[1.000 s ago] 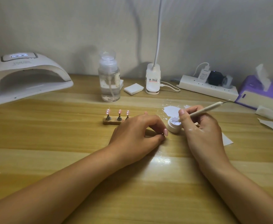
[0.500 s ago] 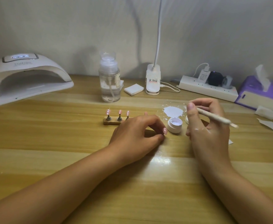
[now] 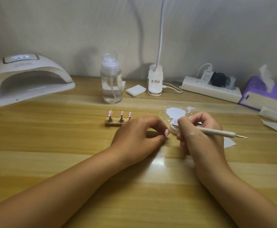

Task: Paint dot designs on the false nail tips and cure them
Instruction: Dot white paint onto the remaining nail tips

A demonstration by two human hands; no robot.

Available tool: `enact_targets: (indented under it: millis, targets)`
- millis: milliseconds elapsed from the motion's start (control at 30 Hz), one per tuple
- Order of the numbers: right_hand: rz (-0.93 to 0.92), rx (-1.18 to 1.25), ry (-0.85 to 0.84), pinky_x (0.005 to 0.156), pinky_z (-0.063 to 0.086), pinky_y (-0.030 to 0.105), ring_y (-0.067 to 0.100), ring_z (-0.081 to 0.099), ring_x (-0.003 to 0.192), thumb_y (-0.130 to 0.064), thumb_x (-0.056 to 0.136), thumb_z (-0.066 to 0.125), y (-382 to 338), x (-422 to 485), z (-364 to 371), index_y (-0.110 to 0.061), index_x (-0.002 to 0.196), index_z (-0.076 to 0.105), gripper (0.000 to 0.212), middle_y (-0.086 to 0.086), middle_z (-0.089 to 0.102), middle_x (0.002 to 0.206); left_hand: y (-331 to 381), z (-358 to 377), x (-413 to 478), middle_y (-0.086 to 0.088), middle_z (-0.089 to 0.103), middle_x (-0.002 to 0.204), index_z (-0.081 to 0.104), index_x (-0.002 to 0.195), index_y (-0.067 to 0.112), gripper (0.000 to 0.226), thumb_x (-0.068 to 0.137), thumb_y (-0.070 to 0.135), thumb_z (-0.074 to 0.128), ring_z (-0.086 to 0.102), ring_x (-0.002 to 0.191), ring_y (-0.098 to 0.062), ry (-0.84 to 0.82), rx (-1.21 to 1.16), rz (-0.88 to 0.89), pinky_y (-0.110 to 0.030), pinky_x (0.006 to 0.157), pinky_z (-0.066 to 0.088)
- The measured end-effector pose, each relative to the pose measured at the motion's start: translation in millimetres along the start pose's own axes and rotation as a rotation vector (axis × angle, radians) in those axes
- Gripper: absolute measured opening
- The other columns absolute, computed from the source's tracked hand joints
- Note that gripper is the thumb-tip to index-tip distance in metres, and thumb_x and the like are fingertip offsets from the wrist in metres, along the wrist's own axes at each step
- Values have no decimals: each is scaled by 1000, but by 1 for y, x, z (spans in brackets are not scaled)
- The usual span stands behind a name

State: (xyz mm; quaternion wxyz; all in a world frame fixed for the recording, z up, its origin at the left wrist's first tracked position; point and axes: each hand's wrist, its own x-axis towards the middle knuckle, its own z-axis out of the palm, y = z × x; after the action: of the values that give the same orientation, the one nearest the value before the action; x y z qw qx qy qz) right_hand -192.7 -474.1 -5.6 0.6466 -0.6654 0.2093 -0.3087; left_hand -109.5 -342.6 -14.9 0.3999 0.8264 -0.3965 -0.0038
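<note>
A person's right hand [image 3: 198,134] grips a dotting pen [image 3: 216,132] and has just swung its working end back down to the small white pot of paint [image 3: 174,128]; half a second ago the pen was lifted clear and pointing off to the right, so this looks like a fresh dip to reload before the next dot; the thin tip lies across the pot's rim, though whether it reaches the paint cannot be told. The left hand [image 3: 139,135] stays curled on the table [image 3: 52,145] just left of the pot, thumb and forefinger pinched together; what they hold, if anything, is hidden. The false nail tips [image 3: 121,114] stand on their wooden holder [image 3: 114,123] just beyond the left hand, white dots already on them; the curing lamp [image 3: 26,78] waits, lit, at far left, well apart; curing appears not yet begun.
</note>
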Motion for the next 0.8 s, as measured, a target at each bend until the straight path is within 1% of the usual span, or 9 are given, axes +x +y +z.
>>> enact_targets:
  millis: [167,367,433,567,700,800]
  targets:
    - [5,-10,11,39,35,16,10,43,36,-8,81,65,-1,0,2,-20,58,43,34,5,54,43,-1,1,0,27,65,80,66,81,39,6,85,37,70,47,58,16,9,6,8,-22,59,30]
    - [5,5,-6,39,36,15,9,45,36,-5,80,64,-3,-1,3,-16,61,43,30,6,57,44,-2,1,0,25,65,81,66,81,39,9,84,34,71,47,58,16,10,11,7,-22,59,30]
    - [3,3,-5,39,36,15,9,44,36,-5,80,63,-3,0,3,-16,60,43,31,7,57,44,-2,1,0,25,66,84,67,82,37,7,84,33,72,47,58,16,10,5,9,-22,60,30]
    - [2,1,-9,38,35,15,9,44,36,-4,80,63,-3,0,3,-17,60,42,32,7,56,43,-2,1,0,25,65,80,67,82,36,7,84,31,72,46,57,17,7,3,12,-22,58,30]
    - [1,-10,-13,39,35,16,11,44,37,-6,80,64,-1,0,2,-20,57,42,35,8,56,44,-2,1,0,25,67,83,67,82,37,9,84,30,71,46,57,16,6,1,14,-22,58,29]
    - [0,-19,-15,38,35,15,10,44,37,-7,80,64,-1,1,2,-20,58,42,34,8,57,44,-2,1,0,24,68,87,67,82,37,9,84,30,71,46,57,17,5,-3,15,-23,59,30]
